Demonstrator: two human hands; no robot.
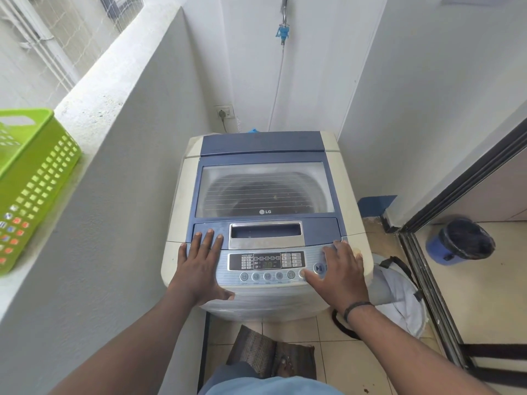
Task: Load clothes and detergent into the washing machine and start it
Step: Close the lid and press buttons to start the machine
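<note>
Left hand (199, 269): flat, fingers spread, palm on washing machine (265, 223) front-left corner, holding nothing.
Right hand (340, 270): open, thumb on a button beside control panel (266, 262), grips nothing.
Lid (265, 189): shut, drum contents unclear.
Green basket (31, 181): on left ledge.

I saw both arms reach forward, bare. Left hand (199, 269) lay flat, palm down, fingers spread, thumb out to the right. Right hand (340, 270) was palm down, fingers loosely extended, dark band (358, 307) at wrist.
</note>
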